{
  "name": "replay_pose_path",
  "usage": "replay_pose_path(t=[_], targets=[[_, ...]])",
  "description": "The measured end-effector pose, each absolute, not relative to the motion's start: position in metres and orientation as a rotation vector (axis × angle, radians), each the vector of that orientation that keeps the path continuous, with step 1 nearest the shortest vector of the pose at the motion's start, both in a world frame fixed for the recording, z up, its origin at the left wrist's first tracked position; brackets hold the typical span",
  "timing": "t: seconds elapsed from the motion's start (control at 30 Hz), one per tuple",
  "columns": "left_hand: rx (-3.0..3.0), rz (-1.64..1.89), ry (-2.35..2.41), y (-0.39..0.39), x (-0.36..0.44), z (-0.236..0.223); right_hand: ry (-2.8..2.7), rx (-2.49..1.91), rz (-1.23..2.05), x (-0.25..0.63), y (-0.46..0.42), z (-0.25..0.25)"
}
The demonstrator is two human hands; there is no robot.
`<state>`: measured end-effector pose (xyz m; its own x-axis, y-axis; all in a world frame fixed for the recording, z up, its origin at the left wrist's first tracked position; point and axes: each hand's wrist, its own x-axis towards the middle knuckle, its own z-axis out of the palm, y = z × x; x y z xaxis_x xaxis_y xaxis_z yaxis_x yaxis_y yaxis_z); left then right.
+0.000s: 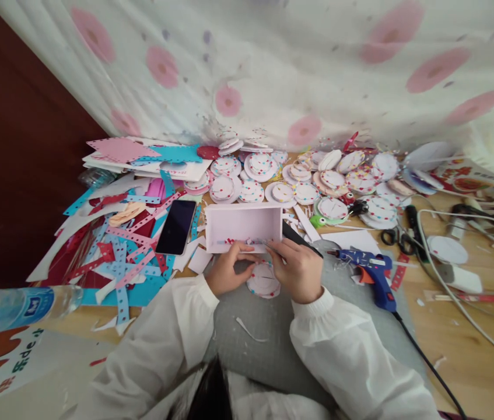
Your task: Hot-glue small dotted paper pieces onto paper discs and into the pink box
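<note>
A small white open box (244, 220) stands in front of me, with red and other coloured beads (249, 241) along its near inner side. My left hand (231, 269) is at the box's near edge, its fingers curled; whatever they hold is too small to make out. At the near right corner, my right hand (298, 268) pinches with thumb and fingertips, and its contents cannot be made out either. Between and just below both hands lies a round white paper piece (265, 281) edged with coloured dots, partly covered by the fingers.
Several bead-trimmed paper discs (261, 166) crowd the back. Left are a phone (177, 226), punched paper strips (119, 265) and a water bottle (23, 306). Right are a blue glue gun (373, 273) with its cord, scissors (398, 238) and a white cable (426, 251). A grey mat (247, 361) lies beneath.
</note>
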<state>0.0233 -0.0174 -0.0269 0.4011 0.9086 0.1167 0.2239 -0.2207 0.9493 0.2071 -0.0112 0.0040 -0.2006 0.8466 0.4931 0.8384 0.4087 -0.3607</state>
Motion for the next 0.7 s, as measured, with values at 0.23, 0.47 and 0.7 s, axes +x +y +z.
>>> replay_pose_path(t=[0.23, 0.47, 0.7], targets=[[1.703, 0.914, 0.998, -0.017, 0.022, -0.033, -2.071, -1.435, -0.001, 0.205, -0.010, 0.007], [1.696, 0.902, 0.994, -0.017, 0.022, -0.032, -2.099, -1.438, 0.005, 0.204, -0.010, 0.007], [1.713, 0.911, 0.987, -0.016, 0.022, -0.032, -2.120, -1.506, 0.058, 0.198, -0.005, 0.015]])
